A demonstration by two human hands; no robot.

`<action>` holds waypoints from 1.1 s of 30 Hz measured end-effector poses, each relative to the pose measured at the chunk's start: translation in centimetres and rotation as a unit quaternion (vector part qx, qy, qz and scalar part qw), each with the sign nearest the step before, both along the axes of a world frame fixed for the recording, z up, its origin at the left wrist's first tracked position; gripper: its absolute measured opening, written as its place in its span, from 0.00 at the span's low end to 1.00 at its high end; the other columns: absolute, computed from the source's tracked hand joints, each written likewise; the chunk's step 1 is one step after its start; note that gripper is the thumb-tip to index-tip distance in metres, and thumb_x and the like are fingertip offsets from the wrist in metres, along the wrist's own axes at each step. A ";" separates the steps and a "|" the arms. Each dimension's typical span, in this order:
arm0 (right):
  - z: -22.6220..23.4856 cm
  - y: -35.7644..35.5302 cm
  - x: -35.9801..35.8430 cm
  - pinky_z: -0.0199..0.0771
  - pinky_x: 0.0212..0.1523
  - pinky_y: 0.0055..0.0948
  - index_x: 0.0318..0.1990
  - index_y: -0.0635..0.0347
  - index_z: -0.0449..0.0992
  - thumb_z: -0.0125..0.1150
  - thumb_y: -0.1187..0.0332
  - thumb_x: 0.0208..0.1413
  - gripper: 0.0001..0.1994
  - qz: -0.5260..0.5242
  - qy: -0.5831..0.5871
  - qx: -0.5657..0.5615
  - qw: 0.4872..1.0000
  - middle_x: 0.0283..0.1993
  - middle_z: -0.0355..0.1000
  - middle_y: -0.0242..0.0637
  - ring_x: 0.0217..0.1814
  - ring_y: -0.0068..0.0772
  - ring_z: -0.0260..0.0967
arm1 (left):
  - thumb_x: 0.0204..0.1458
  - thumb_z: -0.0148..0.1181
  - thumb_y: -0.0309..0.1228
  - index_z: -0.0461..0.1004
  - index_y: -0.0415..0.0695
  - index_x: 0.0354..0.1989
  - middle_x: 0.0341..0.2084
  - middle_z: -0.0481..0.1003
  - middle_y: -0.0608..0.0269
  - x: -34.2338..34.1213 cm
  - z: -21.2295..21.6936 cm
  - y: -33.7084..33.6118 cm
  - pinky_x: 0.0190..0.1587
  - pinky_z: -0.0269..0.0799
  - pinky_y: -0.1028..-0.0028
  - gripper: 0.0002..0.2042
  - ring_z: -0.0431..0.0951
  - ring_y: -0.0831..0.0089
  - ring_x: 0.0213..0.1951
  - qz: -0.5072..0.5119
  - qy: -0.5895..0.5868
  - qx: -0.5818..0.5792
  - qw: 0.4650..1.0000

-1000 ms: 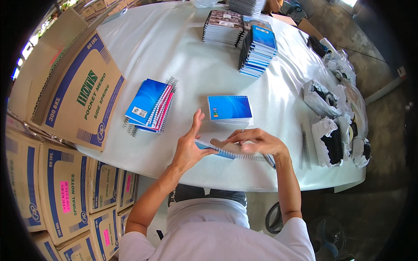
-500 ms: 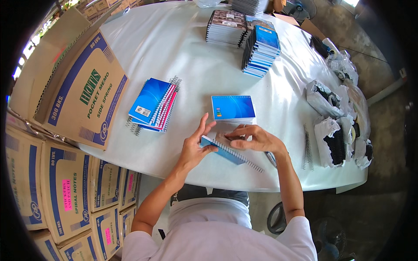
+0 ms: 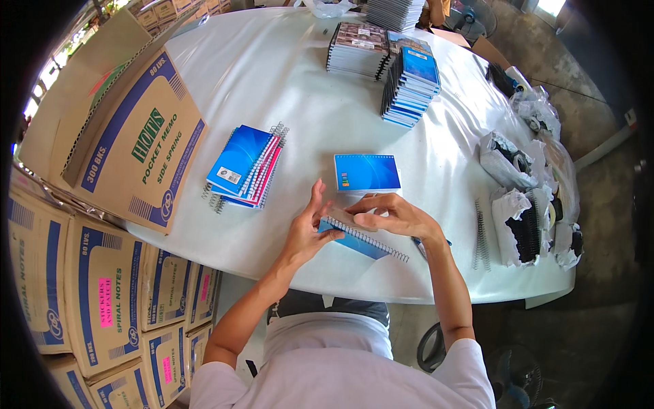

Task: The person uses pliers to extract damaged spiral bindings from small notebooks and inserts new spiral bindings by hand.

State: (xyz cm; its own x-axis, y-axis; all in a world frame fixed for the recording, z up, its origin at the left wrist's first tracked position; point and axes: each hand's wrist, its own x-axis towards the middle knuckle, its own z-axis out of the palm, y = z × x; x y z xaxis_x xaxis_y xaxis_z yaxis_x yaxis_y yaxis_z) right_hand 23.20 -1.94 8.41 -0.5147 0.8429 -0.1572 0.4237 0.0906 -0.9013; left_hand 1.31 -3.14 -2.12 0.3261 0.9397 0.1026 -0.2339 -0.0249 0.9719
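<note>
Both hands grip a blue-covered spiral notebook (image 3: 359,235) just below the small blue pad (image 3: 366,172), left hand (image 3: 308,233) steadying its end, right hand (image 3: 394,217) pinching the wire coil, seemingly mid-binding; next likely needs careful coil alignment.

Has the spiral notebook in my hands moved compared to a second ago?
Yes. The spiral notebook has tilted and slid toward the near table edge, away from the blue pad, its wire now facing the person.

Two hands (image 3: 306,235); one loose blue notebook (image 3: 366,172); three notebook stacks (image 3: 409,85).
</note>
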 end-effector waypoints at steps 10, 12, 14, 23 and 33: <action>3.0 -3.9 7.5 0.74 0.44 0.33 0.47 0.65 0.81 0.65 0.49 0.54 0.26 -0.161 -0.092 0.144 0.972 0.41 0.76 0.50 0.41 0.40 0.75 | 0.55 0.64 0.32 0.65 0.38 0.63 0.60 0.70 0.55 -1.7 2.6 1.5 0.65 0.61 0.68 0.28 0.62 0.67 0.66 -0.140 0.111 0.101 0.979; 1.7 -5.1 11.2 0.75 0.41 0.34 0.47 0.62 0.82 0.65 0.51 0.55 0.23 -0.262 -0.212 0.166 0.927 0.39 0.77 0.48 0.38 0.41 0.75 | 0.56 0.63 0.31 0.67 0.36 0.62 0.58 0.72 0.56 -1.5 6.4 1.5 0.67 0.58 0.69 0.25 0.63 0.68 0.66 -0.139 0.053 0.007 0.989; -0.4 -6.6 12.7 0.68 0.51 0.42 0.49 0.57 0.80 0.71 0.55 0.49 0.22 -0.313 -0.334 0.245 0.855 0.49 0.72 0.45 0.51 0.44 0.70 | 0.56 0.61 0.28 0.68 0.41 0.62 0.60 0.71 0.61 -1.1 9.9 2.1 0.69 0.55 0.67 0.24 0.64 0.65 0.66 -0.082 0.071 0.107 0.988; -8.6 -12.2 7.5 0.59 0.58 0.50 0.57 0.53 0.73 0.70 0.63 0.47 0.27 -0.257 -0.458 0.362 0.770 0.56 0.64 0.44 0.59 0.47 0.61 | 0.53 0.62 0.36 0.62 0.54 0.68 0.64 0.67 0.65 3.5 4.6 2.1 0.65 0.54 0.45 0.31 0.62 0.53 0.67 0.043 0.409 0.372 0.832; -3.4 -10.0 -1.3 0.70 0.45 0.40 0.57 0.54 0.75 0.69 0.69 0.46 0.26 -0.242 -0.230 0.387 0.859 0.47 0.65 0.42 0.46 0.42 0.67 | 0.54 0.63 0.40 0.64 0.53 0.66 0.61 0.70 0.65 4.5 4.5 1.1 0.59 0.61 0.46 0.30 0.72 0.53 0.58 0.122 0.494 0.437 0.742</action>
State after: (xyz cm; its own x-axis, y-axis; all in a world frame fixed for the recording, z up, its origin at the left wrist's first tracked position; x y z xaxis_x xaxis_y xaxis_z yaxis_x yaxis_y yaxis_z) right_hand 21.94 -11.90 5.03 -0.1077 0.8844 0.4542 0.8760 0.3005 -0.3773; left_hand 5.82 -2.04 2.35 0.4796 0.6990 0.5305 0.6971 -0.6707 0.2535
